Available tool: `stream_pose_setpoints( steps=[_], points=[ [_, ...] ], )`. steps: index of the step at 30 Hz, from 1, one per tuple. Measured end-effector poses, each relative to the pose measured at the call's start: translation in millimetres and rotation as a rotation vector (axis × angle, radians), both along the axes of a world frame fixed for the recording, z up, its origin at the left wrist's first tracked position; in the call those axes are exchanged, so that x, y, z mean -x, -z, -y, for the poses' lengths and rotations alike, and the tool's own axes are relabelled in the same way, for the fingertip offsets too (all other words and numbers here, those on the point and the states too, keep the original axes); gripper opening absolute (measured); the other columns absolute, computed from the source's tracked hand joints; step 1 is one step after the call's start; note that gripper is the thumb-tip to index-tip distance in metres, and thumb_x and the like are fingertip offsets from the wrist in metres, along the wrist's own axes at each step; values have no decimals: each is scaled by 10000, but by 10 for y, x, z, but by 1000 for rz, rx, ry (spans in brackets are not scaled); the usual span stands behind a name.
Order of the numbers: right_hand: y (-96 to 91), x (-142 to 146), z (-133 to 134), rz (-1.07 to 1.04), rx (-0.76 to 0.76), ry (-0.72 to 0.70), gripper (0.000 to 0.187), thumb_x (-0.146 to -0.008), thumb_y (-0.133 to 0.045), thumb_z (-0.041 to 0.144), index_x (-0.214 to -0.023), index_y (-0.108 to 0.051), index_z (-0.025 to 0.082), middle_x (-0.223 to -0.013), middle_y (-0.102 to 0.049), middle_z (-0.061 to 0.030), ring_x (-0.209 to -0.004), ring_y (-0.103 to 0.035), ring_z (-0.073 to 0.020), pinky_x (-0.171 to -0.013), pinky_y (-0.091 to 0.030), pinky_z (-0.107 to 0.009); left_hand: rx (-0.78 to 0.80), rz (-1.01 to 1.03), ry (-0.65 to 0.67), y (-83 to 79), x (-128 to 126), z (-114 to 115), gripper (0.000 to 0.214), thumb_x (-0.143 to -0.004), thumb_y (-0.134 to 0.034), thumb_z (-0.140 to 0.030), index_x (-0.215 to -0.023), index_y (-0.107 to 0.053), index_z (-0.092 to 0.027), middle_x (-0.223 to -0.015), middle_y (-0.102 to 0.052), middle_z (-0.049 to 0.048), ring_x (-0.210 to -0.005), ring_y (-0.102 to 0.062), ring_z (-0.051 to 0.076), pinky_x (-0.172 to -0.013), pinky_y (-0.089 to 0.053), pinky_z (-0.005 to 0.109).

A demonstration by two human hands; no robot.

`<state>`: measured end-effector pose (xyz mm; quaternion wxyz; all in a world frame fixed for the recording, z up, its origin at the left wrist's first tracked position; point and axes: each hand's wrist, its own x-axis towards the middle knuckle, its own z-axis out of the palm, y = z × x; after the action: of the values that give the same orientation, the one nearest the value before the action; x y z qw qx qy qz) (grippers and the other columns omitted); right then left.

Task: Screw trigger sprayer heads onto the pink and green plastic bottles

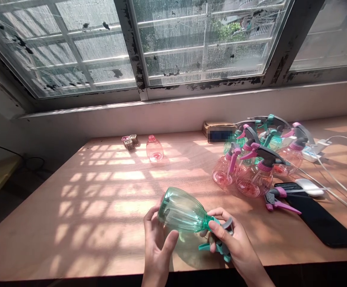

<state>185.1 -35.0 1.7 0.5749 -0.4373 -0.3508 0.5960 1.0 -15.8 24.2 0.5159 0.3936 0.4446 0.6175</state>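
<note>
A clear green spray bottle (182,211) lies tilted on its side in the air above the table's front edge, its base toward the left. My left hand (158,243) cups the base end, fingers curled behind it and the thumb near its lower side. At the neck, my right hand (225,235) is closed around the collar and the grey and teal spray head (221,249), whose trigger points down and left. Part of the spray head is hidden by my right fingers.
A pink bottle without a spray head (154,149) stands near small blocks (129,141). At the right are several pink and green spray bottles (255,179), a loose pink spray head (278,199), a black phone (321,219), white cables (338,171) and a cardboard box (205,129).
</note>
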Motion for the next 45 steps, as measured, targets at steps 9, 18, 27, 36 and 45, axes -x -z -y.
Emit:
stream_pose_setpoints(
  steps=[9, 18, 27, 36, 45],
  points=[
    [24, -2, -5, 45, 25, 33, 447, -895, -814, 584, -1056, -635, 207, -702, -793, -30, -467, -635, -133, -544, -465, -234, -20, -76, 28, 154, 58, -100, 564, -822, -887, -429, -1327, -653, -343, -1481, -647, 79, -1369, -619, 331, -1118, -527, 432],
    [22, 16, 6, 27, -3, 35, 406, -922, -800, 564, -1076, -633, 227, -595, -723, 21, -517, -608, -137, -581, -489, -237, -34, -93, 140, 123, 63, -61, 660, -913, -814, -418, -1498, -521, -331, -1545, -591, 127, -1420, -585, 335, -1114, -530, 401],
    [-11, 54, -8, 13, -20, 12, 381, -874, -870, 510, -1050, -690, 223, -577, -696, 32, -581, -646, -162, -627, -541, -262, -4, -45, 0, -23, -3, -29, 625, -863, -839, -516, -1414, -603, -340, -1456, -692, 85, -1341, -653, 310, -1078, -548, 371],
    [-17, 48, 0, 11, -18, 35, 395, -882, -851, 542, -1047, -685, 224, -616, -712, 17, -544, -632, -154, -589, -523, -262, -8, 6, 15, 17, 13, -7, 568, -891, -824, -447, -1417, -617, -395, -1489, -676, 71, -1400, -615, 330, -1087, -545, 392],
    [-22, 27, 15, 47, -19, -1, 375, -866, -862, 544, -964, -709, 216, -619, -707, 26, -518, -642, -135, -575, -516, -238, -26, 52, -36, 81, 3, -4, 817, -585, -1019, -543, -1230, -564, -333, -1397, -651, 82, -1359, -624, 376, -1012, -577, 409]
  ],
)
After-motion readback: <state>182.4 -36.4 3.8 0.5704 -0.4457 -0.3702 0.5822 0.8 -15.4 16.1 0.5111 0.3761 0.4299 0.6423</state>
